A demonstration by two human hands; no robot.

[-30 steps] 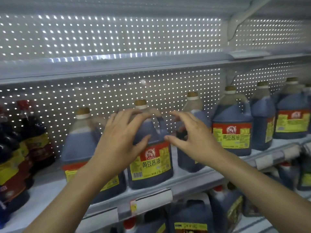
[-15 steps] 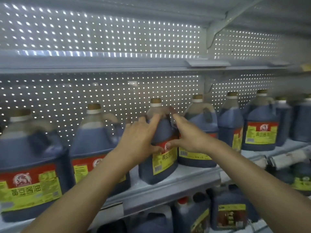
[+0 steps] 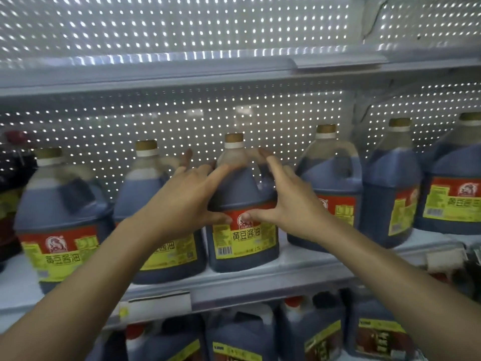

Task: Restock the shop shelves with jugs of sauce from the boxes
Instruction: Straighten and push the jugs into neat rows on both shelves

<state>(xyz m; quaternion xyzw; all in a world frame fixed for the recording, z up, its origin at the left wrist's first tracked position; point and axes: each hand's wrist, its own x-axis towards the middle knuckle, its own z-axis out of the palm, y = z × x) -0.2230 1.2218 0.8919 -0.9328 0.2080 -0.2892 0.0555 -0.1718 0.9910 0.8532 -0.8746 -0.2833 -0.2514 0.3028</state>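
Note:
A sauce jug (image 3: 243, 243) with a tan cap and a red and yellow label stands upright near the front of the middle shelf (image 3: 260, 284). My left hand (image 3: 186, 201) presses on its left side, fingers straight and spread over the shoulder, thumb on the label's top edge. My right hand (image 3: 287, 204) presses on the right side the same way, fingertips near the jug's handle. More jugs of the same kind stand in the row: two to the left (image 3: 59, 220) and three to the right (image 3: 331, 178).
An upper shelf (image 3: 182, 76) hangs close above the caps, backed by a perforated panel. Dark bottles (image 3: 10, 183) with red caps stand at the far left. The lower shelf holds several more jugs (image 3: 239, 337). A price tag holder (image 3: 158, 303) sits on the shelf edge.
The view has shifted and moved closer. Both hands have closed in on the middle jug, which now faces front with its label square to me.

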